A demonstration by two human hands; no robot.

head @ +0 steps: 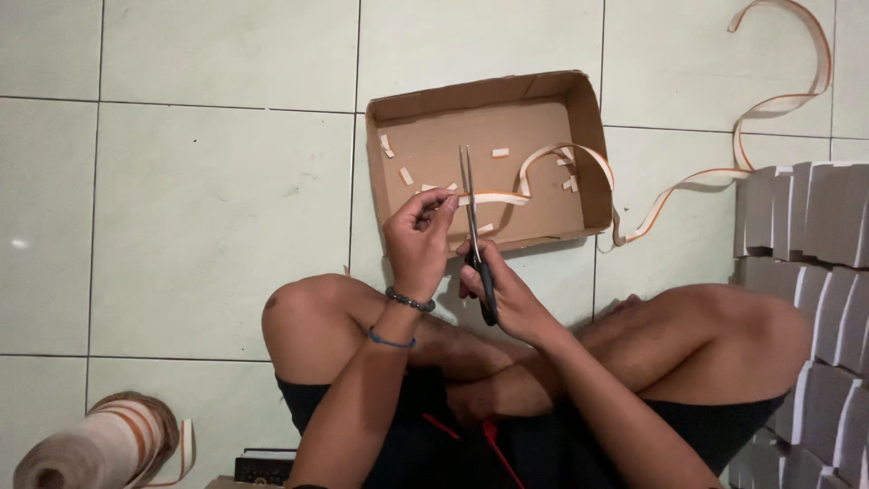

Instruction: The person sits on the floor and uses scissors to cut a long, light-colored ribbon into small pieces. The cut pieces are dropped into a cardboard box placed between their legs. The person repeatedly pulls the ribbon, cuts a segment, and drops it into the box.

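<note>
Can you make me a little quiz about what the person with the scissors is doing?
1. True or false: the left hand pinches the end of the long strip.
2. What holds the small cut pieces? A) cardboard box B) a bucket C) a bag
3. Which hand grips the scissors?

Key: 1 true. 2 A. 3 the right hand.
</note>
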